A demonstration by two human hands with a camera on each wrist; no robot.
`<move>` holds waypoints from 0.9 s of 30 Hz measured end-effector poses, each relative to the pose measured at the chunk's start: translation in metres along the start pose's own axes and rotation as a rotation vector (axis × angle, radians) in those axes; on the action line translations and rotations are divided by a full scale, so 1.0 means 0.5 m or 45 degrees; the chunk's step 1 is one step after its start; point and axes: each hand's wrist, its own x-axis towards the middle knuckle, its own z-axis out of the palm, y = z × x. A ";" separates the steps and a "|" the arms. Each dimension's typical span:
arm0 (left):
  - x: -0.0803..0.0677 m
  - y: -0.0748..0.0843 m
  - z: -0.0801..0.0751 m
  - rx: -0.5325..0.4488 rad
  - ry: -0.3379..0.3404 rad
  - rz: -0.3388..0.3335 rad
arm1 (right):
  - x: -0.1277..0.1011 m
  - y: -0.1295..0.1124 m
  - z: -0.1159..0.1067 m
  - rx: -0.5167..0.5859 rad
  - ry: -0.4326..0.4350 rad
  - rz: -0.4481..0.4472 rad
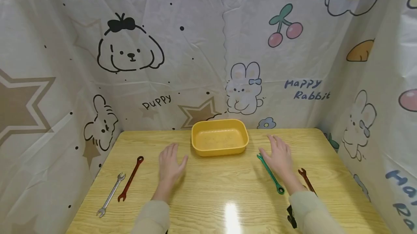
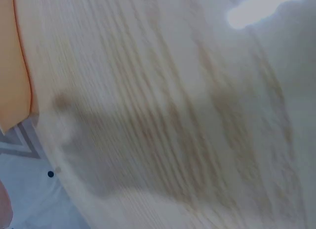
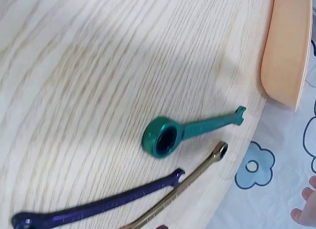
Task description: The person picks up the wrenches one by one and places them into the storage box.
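Observation:
My left hand [image 1: 171,165] hovers over the table with its fingers spread, holding nothing; a fingertip [image 2: 4,209] shows at the left wrist view's edge. My right hand [image 1: 278,158], fingers extended, is above the upper end of a green wrench [image 1: 271,174]; contact cannot be made out. In the right wrist view this wrench [image 3: 210,129] lies with its ring end nearer the camera. Beside it are a purple wrench [image 3: 103,205] and a gold wrench [image 3: 180,189]. A brownish wrench [image 1: 307,179] is partly hidden by the right forearm.
A yellow plastic basin [image 1: 219,150] stands at the table's back edge between the hands. On the left lie a red wrench [image 1: 131,178] and a silver wrench [image 1: 111,195]. Printed cloth [image 1: 195,46] encloses the back and sides. A black object [image 1: 291,216] shows beside the right sleeve.

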 end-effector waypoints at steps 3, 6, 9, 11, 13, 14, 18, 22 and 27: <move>0.010 0.009 0.010 -0.015 0.008 0.002 | 0.008 -0.008 0.016 0.030 0.007 0.029; 0.019 0.018 0.018 -0.012 -0.015 -0.023 | 0.016 -0.016 0.033 0.067 0.033 0.053; 0.026 0.023 0.027 0.008 -0.044 -0.049 | 0.023 -0.024 0.046 0.114 0.060 0.096; 0.029 0.025 0.033 0.028 -0.066 -0.070 | 0.028 -0.028 0.053 0.142 0.065 0.132; 0.030 0.025 0.038 0.046 -0.079 -0.087 | 0.032 -0.033 0.058 0.164 0.064 0.166; 0.031 0.025 0.040 0.057 -0.078 -0.093 | 0.033 -0.036 0.061 0.171 0.063 0.178; 0.034 0.023 0.050 0.056 -0.049 -0.114 | 0.039 -0.042 0.068 0.197 0.048 0.220; 0.040 0.026 0.065 0.051 0.008 -0.119 | 0.047 -0.045 0.079 0.240 0.040 0.252; 0.052 0.040 0.076 0.027 -0.002 -0.166 | 0.058 -0.056 0.091 0.273 0.043 0.283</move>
